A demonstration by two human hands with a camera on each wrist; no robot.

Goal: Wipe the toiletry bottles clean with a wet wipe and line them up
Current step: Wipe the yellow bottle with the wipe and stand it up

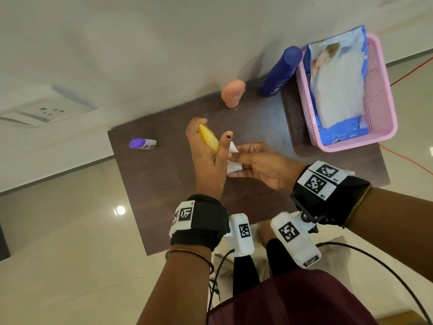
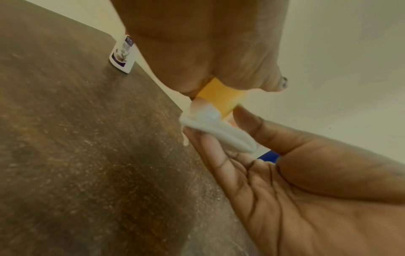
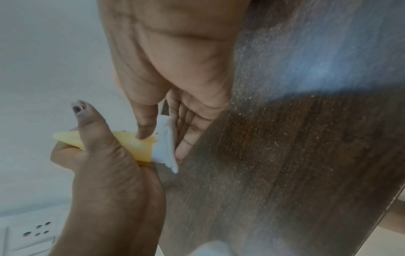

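My left hand (image 1: 206, 146) grips a small yellow bottle (image 1: 208, 141) above the middle of the dark table (image 1: 164, 188), thumb sticking up. The yellow bottle (image 2: 221, 97) pokes out below the left palm. My right hand (image 1: 255, 160) pinches a folded white wet wipe (image 1: 233, 160) and presses it against the bottle's lower end. In the right wrist view the wipe (image 3: 164, 147) covers the end of the yellow bottle (image 3: 140, 145). A peach bottle (image 1: 233, 93) and a tall blue bottle (image 1: 281, 72) stand at the table's far edge. A small purple-capped bottle (image 1: 142, 143) stands at the far left.
A pink plastic basket (image 1: 379, 90) at the table's right holds a blue-and-white pack of wet wipes (image 1: 337, 85). A white wall with a socket plate (image 1: 44, 112) lies beyond the table. An orange cable (image 1: 410, 71) runs on the floor to the right.
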